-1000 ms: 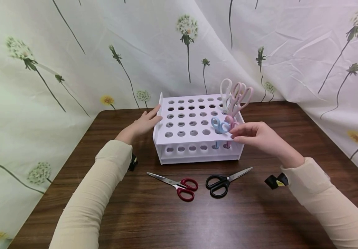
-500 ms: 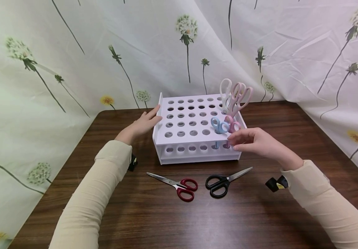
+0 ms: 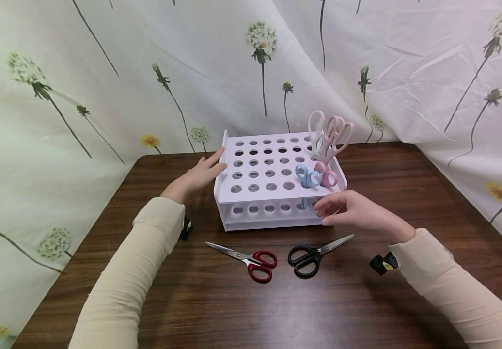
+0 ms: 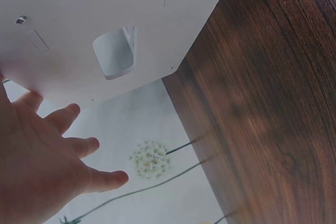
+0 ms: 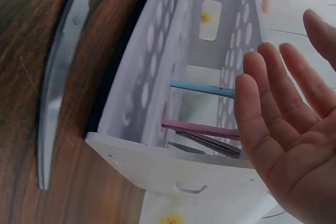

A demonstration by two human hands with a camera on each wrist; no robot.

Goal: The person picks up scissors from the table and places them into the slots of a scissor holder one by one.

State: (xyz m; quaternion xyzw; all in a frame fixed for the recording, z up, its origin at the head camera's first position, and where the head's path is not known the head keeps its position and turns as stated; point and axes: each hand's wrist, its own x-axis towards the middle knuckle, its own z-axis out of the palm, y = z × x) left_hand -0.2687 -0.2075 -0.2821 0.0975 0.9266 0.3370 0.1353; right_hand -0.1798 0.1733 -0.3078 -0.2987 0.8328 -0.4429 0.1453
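Note:
A white rack point(image 3: 262, 195) with rows of round holes stands on the table. My left hand point(image 3: 196, 175) rests its fingertips on the rack's left side panel point(image 4: 68, 61). Close to the front right corner is my right hand point(image 3: 348, 209), loosely bent and holding nothing. Small blue scissors point(image 3: 308, 181) and small pink scissors point(image 3: 324, 175) stand handles up in the front row at the right. Behind them stand white scissors point(image 3: 315, 140) and pale pink scissors point(image 3: 331, 145). In the right wrist view, a blue blade point(image 5: 202, 88) and a pink blade point(image 5: 199, 128) pass between the rack's levels.
Red-handled scissors point(image 3: 251, 257) lie on the brown wooden table point(image 3: 233, 315), points to the left. Black-handled scissors point(image 3: 319, 250) lie beside them, points to the upper right. A white flowered cloth point(image 3: 216, 87) hangs behind the table.
My right hand has moved down and slightly left, away from the small pink scissors' handles, uncovering them. The left hand has stayed at the rack's side.

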